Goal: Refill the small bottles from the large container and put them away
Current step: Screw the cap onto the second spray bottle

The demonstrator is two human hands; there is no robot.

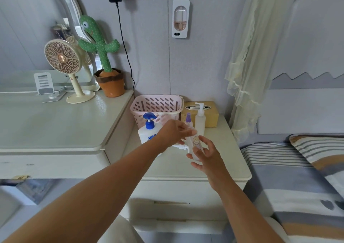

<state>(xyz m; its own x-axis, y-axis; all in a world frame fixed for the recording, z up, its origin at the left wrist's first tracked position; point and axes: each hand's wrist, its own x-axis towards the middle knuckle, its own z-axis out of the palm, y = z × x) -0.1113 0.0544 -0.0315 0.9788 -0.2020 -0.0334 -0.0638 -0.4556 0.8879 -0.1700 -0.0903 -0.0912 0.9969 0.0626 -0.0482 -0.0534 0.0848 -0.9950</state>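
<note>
A small clear spray bottle point(195, 142) with a purple top and a cartoon label is held tilted above the nightstand point(219, 161). My left hand point(172, 133) grips it near the neck. My right hand point(206, 155) cups its lower end between thumb and loosely spread fingers. The large white container point(146, 134) with a blue pump stands just left of my left hand. A white pump head point(180, 146) pokes out sideways under my left hand; what it belongs to is hidden. A tall frosted pump bottle point(200, 121) stands behind.
A pink slotted basket point(158, 104) sits at the back of the nightstand, with a yellow tissue box point(212, 117) to its right. A higher dresser point(55, 123) on the left carries a fan, a phone stand and a cactus toy. A bed point(297, 168) lies to the right.
</note>
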